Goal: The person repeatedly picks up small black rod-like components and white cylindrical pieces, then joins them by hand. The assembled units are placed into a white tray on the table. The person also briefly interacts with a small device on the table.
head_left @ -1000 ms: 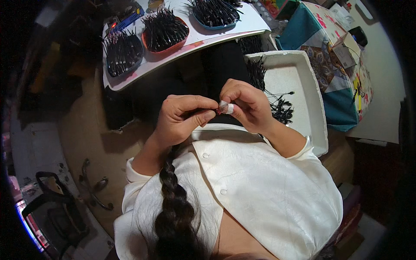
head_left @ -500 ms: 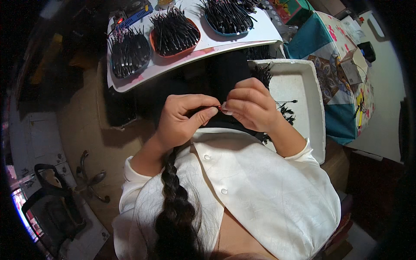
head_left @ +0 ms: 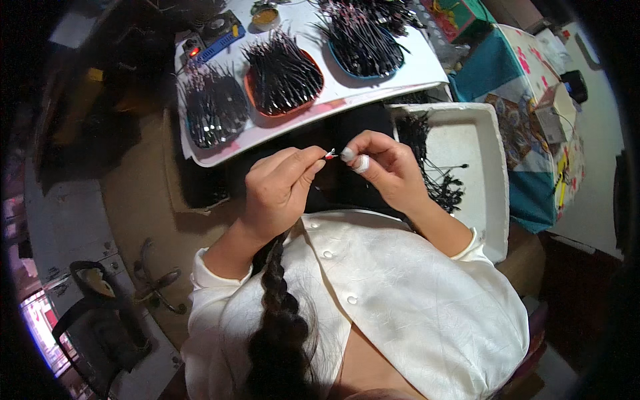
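Pinched between the thumb and index finger of my left hand [head_left: 282, 183] is a thin black cable [head_left: 329, 155], with short red and white wire ends poking out past the fingertips. My right hand [head_left: 393, 170] is just to its right, thumb and index finger drawn close together, both tips wrapped in white tape. A tiny dark bit shows by those taped tips; what it is I cannot make out. Both hands are above my lap, and the rest of the cable is hidden by my left hand.
Several black cables fill an orange basin [head_left: 285, 109], a blue basin [head_left: 367, 76] and a third container [head_left: 217, 107] on the white table [head_left: 427, 70]. A white foam box [head_left: 490, 180] with more cables stands at right. A device with a red light [head_left: 195, 52] sits at the back left.
My hands, close together before, have drawn slightly apart. Red and white wire ends now show at my left fingertips, and my right hand's taped thumb has come into view. The whole view has shifted slightly.
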`<state>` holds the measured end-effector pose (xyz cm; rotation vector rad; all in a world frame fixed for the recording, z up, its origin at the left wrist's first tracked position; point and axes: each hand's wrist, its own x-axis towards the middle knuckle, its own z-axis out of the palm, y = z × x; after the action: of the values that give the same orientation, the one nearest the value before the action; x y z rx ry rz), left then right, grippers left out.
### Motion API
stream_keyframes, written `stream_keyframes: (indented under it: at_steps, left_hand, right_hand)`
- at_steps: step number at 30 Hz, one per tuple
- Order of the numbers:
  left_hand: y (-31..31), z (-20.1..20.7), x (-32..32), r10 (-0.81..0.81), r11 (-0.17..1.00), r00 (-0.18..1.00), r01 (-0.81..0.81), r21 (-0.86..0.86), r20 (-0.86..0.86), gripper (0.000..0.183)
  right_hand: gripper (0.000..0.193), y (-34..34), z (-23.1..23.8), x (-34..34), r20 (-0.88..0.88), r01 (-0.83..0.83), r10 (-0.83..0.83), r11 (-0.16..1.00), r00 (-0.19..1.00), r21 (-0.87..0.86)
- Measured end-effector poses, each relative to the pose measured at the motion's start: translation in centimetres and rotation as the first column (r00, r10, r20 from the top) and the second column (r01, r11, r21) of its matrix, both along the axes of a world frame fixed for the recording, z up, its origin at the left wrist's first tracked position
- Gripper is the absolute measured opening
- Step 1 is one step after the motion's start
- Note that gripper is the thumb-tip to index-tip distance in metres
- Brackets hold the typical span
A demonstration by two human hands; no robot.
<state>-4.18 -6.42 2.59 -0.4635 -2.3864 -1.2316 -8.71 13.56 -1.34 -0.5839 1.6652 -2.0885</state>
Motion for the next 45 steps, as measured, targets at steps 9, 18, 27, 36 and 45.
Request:
stream_keyframes:
  at_steps: [9,18,27,36,45]
  left_hand:
    - [-4.5,5.5,-9.2,0.178,0.982,0.971,-0.186,0.034,0.16,0.014]
    - [-11.3,0.9,-27.2,0.18,0.858,0.98,-0.118,-0.501,0.079,0.013]
    - [-13.5,-4.3,-31.8,0.095,0.807,0.981,0.022,-0.59,0.167,0.016]
    - [-13.5,-4.8,-34.5,0.163,0.661,0.967,0.039,-0.749,0.195,0.011]
    - [-13.5,-5.5,-35.4,0.238,0.622,0.934,0.065,-0.781,0.267,0.012]
  right_hand:
    - [0.012,-0.3,-7.3,-7.0,-0.725,0.422,0.051,0.784,0.687,0.455]
    - [0.015,0.1,-10.6,-9.0,-0.792,0.444,-0.04,0.844,0.61,0.299]
    - [0.009,0.9,-10.7,-9.9,-0.761,0.403,-0.061,0.874,0.645,0.271]
    - [0.009,1.2,-10.7,-10.2,-0.744,0.382,-0.035,0.874,0.667,0.301]
    - [0.008,1.3,-10.5,-10.2,-0.739,0.382,-0.048,0.877,0.672,0.291]
